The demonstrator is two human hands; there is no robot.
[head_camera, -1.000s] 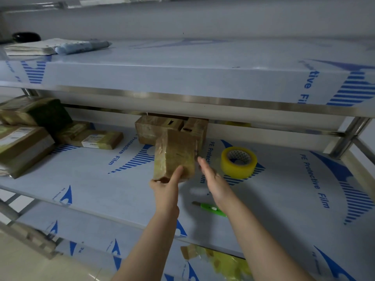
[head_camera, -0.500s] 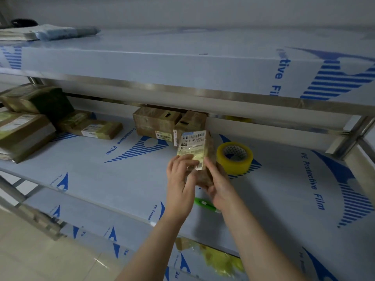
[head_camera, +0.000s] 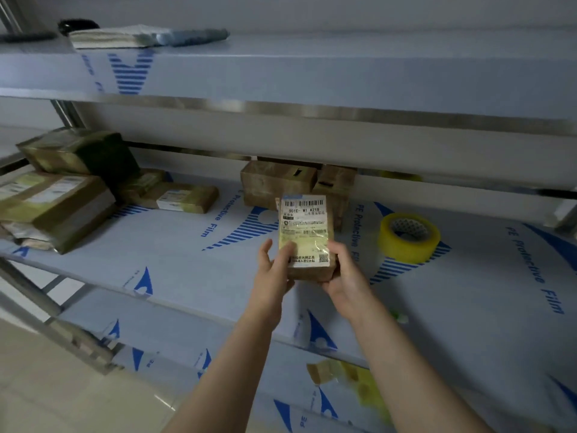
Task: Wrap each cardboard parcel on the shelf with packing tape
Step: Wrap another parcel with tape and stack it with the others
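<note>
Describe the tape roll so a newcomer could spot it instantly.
Find the middle shelf of the metal rack, covered in blue-printed protective film. On its right half, just right of the labelled parcel being held up, lies the roll of packing tape. It is the only round, yellowish, see-through thing there; its neighbours are brown boxes.

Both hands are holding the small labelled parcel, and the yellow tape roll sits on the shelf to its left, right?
Not quite: the head view shows the tape roll on the shelf to the parcel's right, not its left. The left hand and right hand do both hold the parcel.
</note>
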